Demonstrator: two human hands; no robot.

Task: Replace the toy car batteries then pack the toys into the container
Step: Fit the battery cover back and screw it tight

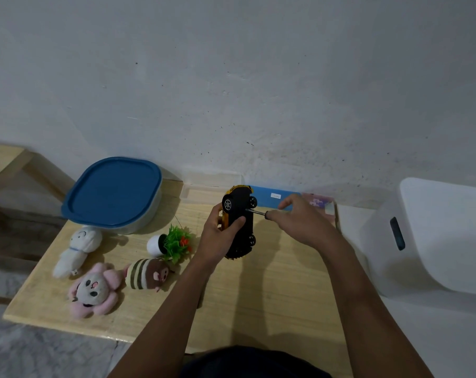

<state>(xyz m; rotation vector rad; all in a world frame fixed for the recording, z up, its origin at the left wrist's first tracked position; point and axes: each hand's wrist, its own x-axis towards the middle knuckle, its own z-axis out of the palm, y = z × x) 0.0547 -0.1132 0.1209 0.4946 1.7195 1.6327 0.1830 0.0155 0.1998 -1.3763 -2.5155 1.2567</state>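
My left hand [222, 233] grips a yellow toy car [241, 222], held on its side above the wooden table [272, 290] with its black underside facing right. In my right hand [299, 219] is a screwdriver [256, 212], its metal tip touching the car's underside. A container with a blue lid [113, 192] stands shut at the back left. In front of it lie a white plush [77, 249], a pink plush [93, 290], a striped brown plush [147, 274] and a small potted toy plant [171, 242].
A blue flat box [291, 199] lies against the wall behind the car. A white plastic bin [436, 236] stands to the right of the table. A wooden frame [10, 167] is at the far left. The wall rises right behind the table.
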